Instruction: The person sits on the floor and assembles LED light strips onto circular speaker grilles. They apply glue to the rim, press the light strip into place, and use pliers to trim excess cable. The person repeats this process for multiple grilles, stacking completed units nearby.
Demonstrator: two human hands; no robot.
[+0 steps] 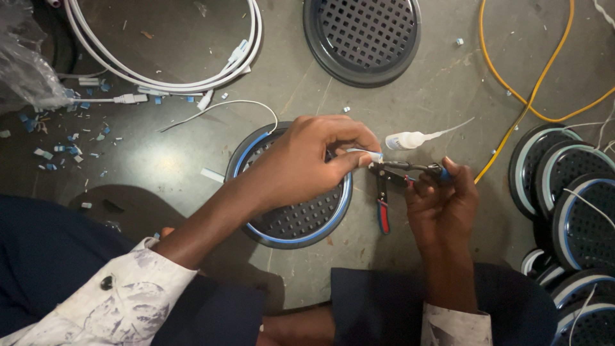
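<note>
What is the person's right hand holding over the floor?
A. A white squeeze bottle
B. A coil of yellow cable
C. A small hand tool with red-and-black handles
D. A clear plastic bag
C: the right hand grips a small hand tool with red-and-black handles, one handle hanging down, while the left hand pinches a thin white strip at the tool's head, above the round black perforated grille with a blue rim.
</note>
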